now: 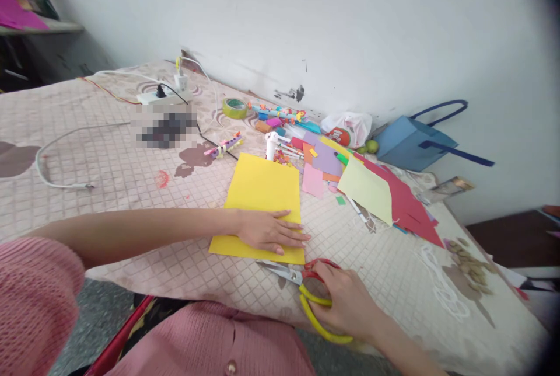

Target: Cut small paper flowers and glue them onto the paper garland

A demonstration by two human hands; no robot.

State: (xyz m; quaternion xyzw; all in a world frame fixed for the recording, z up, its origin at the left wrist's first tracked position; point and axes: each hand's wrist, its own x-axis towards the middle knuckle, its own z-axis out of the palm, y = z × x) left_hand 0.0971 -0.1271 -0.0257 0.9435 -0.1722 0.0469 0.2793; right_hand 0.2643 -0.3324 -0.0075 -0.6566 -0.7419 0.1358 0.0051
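A yellow paper sheet (262,189) lies on the quilted bed cover (109,171) in front of me. My left hand (269,230) rests flat on its near edge, fingers stretched out and together. Just below the sheet lie scissors (306,291) with red and yellow handles, blades pointing left. My right hand (347,300) is closed around the scissor handles, resting on the cover.
Coloured paper sheets (385,189), pens and a white glue bottle (272,145) pile up behind the yellow sheet. A tape roll (234,107), a power strip (164,96) with cables, a blue bag (413,142) and a white plastic bag (347,128) sit near the wall.
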